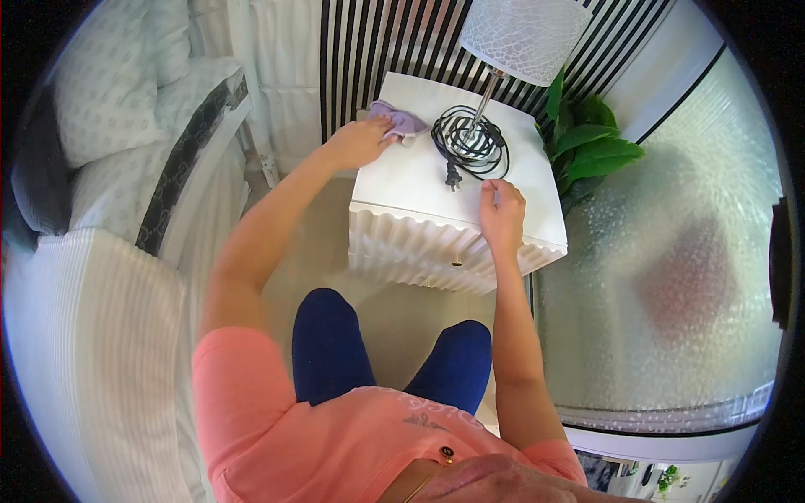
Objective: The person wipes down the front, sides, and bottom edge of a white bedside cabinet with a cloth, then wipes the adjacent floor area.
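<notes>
My left hand [361, 141] presses on a purple cloth [402, 124] at the left edge of the top of a white nightstand [402, 182]. Near the front of the same top, my right hand [502, 207] rests with its fingers curled, just below a coiled black power cord [457, 165]; whether its fingertips touch the cord I cannot tell. The cord's plug [453, 177] lies on the white surface. Loops of cord surround the clear base of a table lamp [527, 38] with a metal stem and a patterned white shade. The nightstand's front is wavy, with a small knob [457, 263].
A bed with pale bedding [119, 302] and a white frame stands at the left. Behind the nightstand is a black slatted panel [352, 63]. Green leaves [597, 151] and a textured glass panel [660, 283] are at the right.
</notes>
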Motion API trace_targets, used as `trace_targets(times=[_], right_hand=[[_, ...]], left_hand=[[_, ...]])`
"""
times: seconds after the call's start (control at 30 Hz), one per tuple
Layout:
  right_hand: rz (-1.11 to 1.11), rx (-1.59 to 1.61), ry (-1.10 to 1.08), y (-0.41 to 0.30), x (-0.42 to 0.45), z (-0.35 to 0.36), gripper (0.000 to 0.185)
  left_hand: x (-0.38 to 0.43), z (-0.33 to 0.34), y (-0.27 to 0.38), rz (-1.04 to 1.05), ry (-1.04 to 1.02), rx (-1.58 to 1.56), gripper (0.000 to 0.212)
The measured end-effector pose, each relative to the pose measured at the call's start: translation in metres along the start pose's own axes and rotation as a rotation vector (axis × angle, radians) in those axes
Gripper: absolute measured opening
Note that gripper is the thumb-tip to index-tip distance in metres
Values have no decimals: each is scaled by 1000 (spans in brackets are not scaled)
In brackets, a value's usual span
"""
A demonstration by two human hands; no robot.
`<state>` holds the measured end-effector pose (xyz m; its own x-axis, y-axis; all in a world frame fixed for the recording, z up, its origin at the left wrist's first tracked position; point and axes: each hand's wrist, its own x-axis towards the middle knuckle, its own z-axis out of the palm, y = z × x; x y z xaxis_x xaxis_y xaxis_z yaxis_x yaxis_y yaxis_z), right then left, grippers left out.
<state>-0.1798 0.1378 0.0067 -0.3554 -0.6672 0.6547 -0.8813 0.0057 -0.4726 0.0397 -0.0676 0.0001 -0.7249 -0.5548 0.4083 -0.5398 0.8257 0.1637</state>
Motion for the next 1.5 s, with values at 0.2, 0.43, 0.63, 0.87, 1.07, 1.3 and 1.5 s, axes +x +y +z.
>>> trace_targets(times=[0.2, 0.43, 0.63, 0.87, 1.07, 1.3, 1.5], right_hand=[[-11, 0, -17, 1, -3, 7, 18], [-47, 20, 8, 11, -3, 10, 17], [-64, -14, -32, 3, 1, 12, 19], [-56, -121, -50, 11, -1, 14, 20], [-28, -113, -67, -5, 1, 23, 21], [-19, -143, -55, 14, 3, 11, 19], [-17, -254, -60, 17, 4, 10, 19]], left_hand=[[-59, -63, -1, -795, -90, -901, 40], [-120, -51, -21, -819, 461, -1688, 45], [-136, -31, 16, -705, 532, -1234, 49], [-143, 58, 72, -501, 548, -1225, 53], [-209, 209, 40, -910, 428, -1330, 64], [-189, 169, 36, -812, 582, -2103, 83], [-170, 201, 23, -823, 276, -1775, 76]])
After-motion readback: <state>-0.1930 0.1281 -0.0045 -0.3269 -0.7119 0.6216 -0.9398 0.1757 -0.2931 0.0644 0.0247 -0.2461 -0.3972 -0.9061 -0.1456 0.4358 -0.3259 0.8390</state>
